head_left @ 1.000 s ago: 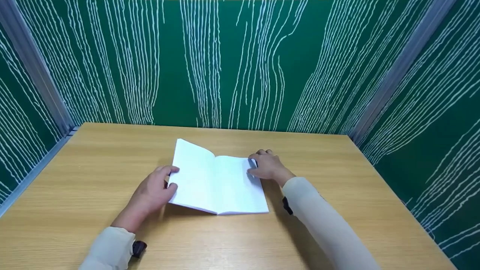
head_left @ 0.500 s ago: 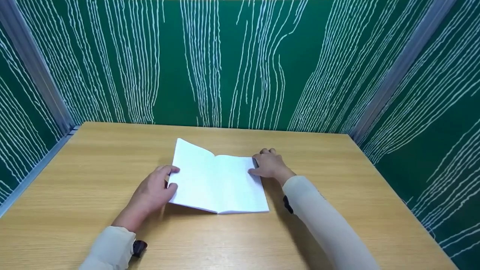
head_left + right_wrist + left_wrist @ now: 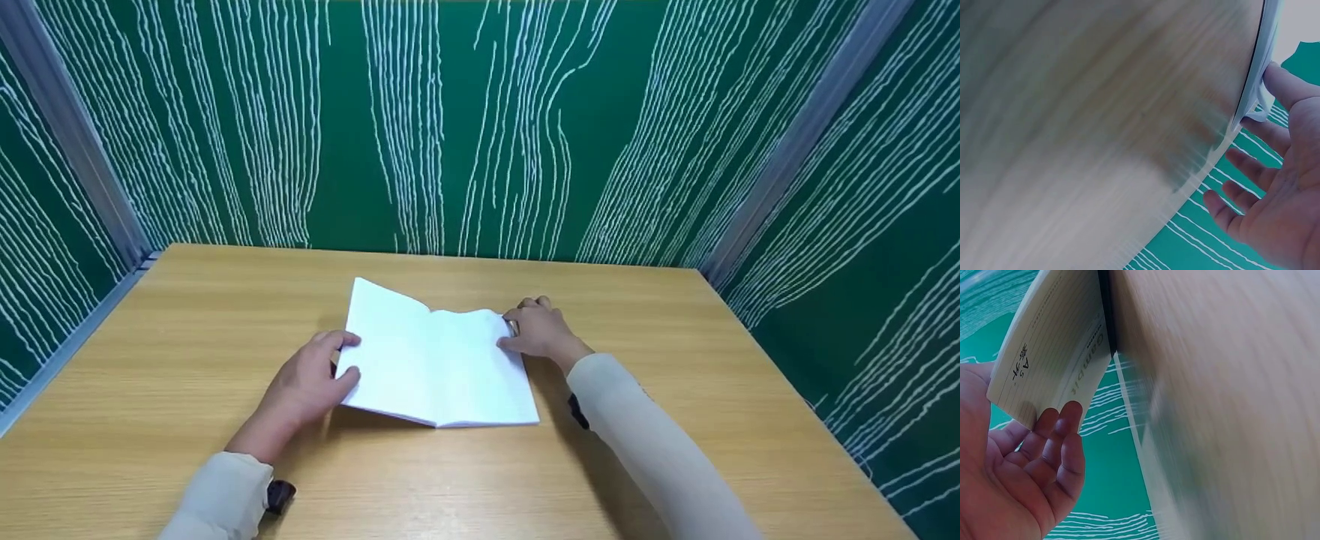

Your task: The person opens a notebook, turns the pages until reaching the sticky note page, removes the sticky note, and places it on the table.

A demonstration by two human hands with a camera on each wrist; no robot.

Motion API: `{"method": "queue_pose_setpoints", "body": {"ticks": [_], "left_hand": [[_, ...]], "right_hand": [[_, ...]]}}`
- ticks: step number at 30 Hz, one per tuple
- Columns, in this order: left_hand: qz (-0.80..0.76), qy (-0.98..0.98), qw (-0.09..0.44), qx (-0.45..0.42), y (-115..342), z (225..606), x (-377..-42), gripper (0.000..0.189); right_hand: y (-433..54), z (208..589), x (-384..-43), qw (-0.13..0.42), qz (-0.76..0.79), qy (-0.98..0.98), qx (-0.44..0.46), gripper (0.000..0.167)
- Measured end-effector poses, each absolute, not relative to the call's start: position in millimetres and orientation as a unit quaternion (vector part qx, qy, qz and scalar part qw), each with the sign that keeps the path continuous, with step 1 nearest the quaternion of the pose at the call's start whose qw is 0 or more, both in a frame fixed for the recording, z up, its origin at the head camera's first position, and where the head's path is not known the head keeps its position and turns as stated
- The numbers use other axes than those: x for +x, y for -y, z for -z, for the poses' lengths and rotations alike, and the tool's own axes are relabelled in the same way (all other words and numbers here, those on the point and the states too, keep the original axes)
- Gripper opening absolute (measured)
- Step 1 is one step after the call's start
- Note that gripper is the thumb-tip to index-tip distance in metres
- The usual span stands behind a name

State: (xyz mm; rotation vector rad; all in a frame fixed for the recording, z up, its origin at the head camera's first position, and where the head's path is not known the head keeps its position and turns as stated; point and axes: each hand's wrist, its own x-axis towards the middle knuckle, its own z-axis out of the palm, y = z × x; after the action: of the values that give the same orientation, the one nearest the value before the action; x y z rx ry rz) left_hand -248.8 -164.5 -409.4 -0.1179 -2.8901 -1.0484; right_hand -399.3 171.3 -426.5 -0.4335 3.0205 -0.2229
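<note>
An open notebook (image 3: pixel 394 352) with white pages lies in the middle of the table, its left half tilted up. My left hand (image 3: pixel 304 379) holds that half by its outer edge, thumb on the page and fingers behind. Lined paper with "Gambit" print and handwriting faces the left wrist camera on the notebook's underside (image 3: pixel 1053 354). At the upper right corner, my right hand (image 3: pixel 541 330) pinches a page between thumb and index finger. That page (image 3: pixel 1266 101) curls up in the right wrist view; the other fingers of this hand are spread loosely.
The wooden table (image 3: pixel 465 487) extends around the notebook on all sides. Green panels (image 3: pixel 480 150) with white wavy lines stand behind it and to both sides, joined by grey corner posts (image 3: pixel 802 142). Dark devices (image 3: pixel 280 496) sit at both wrists.
My right hand shifted slightly right and then back a little. Near it, the top edge of the right page has bulged upward. My left hand keeps its hold, almost unmoved.
</note>
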Motion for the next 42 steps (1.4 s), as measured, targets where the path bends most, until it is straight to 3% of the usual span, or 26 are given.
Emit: {"method": "queue_pose_setpoints", "body": {"ticks": [21,32,42], "left_hand": [[0.336,0.941,0.029,-0.025,164.3,409.8,-248.8,0.047],[0.338,0.940,0.029,-0.027,164.5,411.0,-248.0,0.047],[0.343,0.939,0.019,-0.019,162.7,409.0,-249.2,0.048]], "right_hand": [[-168.9,412.5,-390.0,-0.050,0.190,-0.963,-0.186,0.027],[-167.4,410.0,-385.4,-0.006,0.236,-0.955,-0.181,0.038],[-160.9,409.3,-379.5,0.020,0.226,-0.943,-0.243,0.035]]}}
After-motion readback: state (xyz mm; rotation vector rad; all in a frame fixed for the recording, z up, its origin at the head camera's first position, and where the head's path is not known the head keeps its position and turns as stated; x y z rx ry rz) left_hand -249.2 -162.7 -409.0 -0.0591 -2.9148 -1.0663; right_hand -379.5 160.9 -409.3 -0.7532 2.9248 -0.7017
